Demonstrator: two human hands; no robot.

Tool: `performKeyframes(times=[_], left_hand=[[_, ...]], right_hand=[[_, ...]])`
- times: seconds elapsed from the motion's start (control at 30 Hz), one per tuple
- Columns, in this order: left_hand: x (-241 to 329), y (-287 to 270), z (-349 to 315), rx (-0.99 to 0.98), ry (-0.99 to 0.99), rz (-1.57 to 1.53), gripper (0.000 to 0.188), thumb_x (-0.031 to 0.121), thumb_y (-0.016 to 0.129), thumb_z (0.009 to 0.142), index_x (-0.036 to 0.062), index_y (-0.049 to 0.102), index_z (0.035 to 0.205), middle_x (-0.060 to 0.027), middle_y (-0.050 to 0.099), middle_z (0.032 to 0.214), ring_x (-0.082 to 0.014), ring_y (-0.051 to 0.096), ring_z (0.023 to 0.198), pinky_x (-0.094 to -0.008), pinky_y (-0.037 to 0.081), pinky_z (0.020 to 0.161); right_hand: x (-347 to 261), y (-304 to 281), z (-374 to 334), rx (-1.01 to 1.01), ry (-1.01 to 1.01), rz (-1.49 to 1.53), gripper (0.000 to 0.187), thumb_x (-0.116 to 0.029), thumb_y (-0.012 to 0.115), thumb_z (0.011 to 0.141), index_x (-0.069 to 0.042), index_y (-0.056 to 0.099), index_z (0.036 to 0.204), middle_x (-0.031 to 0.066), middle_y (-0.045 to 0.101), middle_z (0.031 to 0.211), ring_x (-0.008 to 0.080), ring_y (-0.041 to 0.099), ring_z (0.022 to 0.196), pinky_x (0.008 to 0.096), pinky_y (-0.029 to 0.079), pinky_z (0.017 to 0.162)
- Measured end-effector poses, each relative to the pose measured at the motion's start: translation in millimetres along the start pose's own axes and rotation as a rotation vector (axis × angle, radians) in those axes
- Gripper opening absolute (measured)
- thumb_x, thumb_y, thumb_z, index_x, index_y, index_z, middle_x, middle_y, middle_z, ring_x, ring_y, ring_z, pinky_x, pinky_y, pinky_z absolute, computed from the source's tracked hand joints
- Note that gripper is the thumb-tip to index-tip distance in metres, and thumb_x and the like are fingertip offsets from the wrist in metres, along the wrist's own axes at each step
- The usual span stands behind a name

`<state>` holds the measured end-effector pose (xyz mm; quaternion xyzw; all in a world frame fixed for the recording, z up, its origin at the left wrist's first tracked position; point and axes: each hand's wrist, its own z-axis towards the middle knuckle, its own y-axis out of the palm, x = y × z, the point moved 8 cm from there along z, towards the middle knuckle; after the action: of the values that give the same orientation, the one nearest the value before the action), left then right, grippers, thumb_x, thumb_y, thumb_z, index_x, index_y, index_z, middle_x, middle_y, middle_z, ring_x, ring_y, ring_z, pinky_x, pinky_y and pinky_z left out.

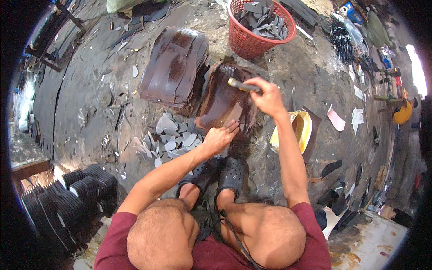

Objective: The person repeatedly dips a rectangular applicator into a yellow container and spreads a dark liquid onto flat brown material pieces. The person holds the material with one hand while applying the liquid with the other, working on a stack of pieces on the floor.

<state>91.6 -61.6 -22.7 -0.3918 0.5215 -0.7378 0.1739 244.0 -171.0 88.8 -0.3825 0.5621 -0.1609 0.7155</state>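
Note:
My right hand [268, 95] is closed round a brush [245, 85] with a dark handle and a pale yellowish end, held over a stack of glossy dark brown sheets [220, 96]. Its bristles are hard to make out. My left hand [219, 137] rests at the near end of that stack, fingers stretched forward and fingertips on the top sheet beside a lighter tan patch [233, 113]. Left of the left hand lies a heap of grey rounded cut pieces [170, 137]. A container [300, 128] smeared yellow inside sits right of the stack, partly behind my right forearm.
A second brown sheet stack [173, 65] lies to the left. The red basket [249, 44] beyond holds more grey pieces. Dark sole-shaped pieces [67, 202] stand in rows at lower left. Scraps, including a pink one [335, 118], litter the floor. My dark clogs [231, 173] are just below the stack.

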Motion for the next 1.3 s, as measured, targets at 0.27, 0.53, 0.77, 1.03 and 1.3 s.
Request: performKeyframes(times=[0.27, 0.53, 0.77, 1.03, 1.3], left_hand=[[5, -3, -13, 0.007, -0.031, -0.001, 0.051, 0.007, 0.063, 0.082, 0.0050, 0.059, 0.133, -0.0087, 0.055, 0.147, -0.0202, 0.050, 0.139, -0.0330, 0.061, 0.074], [1, -4, -14, 0.000, -0.049, -0.035, 0.049, 0.010, 0.067, 0.083, 0.0085, 0.061, 0.132, -0.0056, 0.057, 0.145, -0.0189, 0.053, 0.136, -0.0349, 0.061, 0.082], [-3, -11, -14, 0.023, -0.049, -0.119, 0.049, 0.011, 0.069, 0.080, 0.0072, 0.063, 0.128, -0.0058, 0.059, 0.143, -0.0199, 0.054, 0.134, -0.0361, 0.061, 0.087], [-3, -7, -11, 0.048, -0.074, -0.086, 0.053, 0.009, 0.069, 0.078, 0.0062, 0.061, 0.130, -0.0074, 0.056, 0.146, -0.0215, 0.052, 0.137, -0.0369, 0.059, 0.089], [-19, -15, 5, -0.020, -0.038, -0.094, 0.061, 0.005, 0.068, 0.075, 0.0057, 0.057, 0.135, -0.0086, 0.053, 0.149, -0.0236, 0.048, 0.139, -0.0381, 0.059, 0.090]], right_hand=[[83, 39, 73, -0.178, -0.012, -0.311, 0.054, 0.000, 0.058, 0.074, -0.030, 0.076, 0.116, 0.0103, 0.073, 0.114, 0.0282, 0.069, 0.108, 0.0392, 0.055, 0.094], [35, 71, 88, -0.277, -0.537, -0.612, 0.049, -0.009, 0.064, 0.073, -0.038, 0.077, 0.110, 0.0062, 0.070, 0.126, 0.0228, 0.061, 0.124, 0.0475, 0.045, 0.105], [101, 10, 47, -0.399, 0.242, -0.490, 0.047, -0.020, 0.061, 0.082, -0.038, 0.069, 0.125, 0.0053, 0.072, 0.120, 0.0283, 0.068, 0.111, 0.0447, 0.053, 0.093], [74, 22, -40, -0.548, 0.191, -0.408, 0.045, -0.028, 0.068, 0.083, -0.031, 0.065, 0.128, 0.0091, 0.074, 0.112, 0.0320, 0.068, 0.109, 0.0472, 0.054, 0.091], [89, 12, -53, -0.129, 0.375, -0.418, 0.051, -0.032, 0.064, 0.089, -0.013, 0.057, 0.135, 0.0221, 0.072, 0.108, 0.0413, 0.068, 0.103, 0.0536, 0.053, 0.087]])
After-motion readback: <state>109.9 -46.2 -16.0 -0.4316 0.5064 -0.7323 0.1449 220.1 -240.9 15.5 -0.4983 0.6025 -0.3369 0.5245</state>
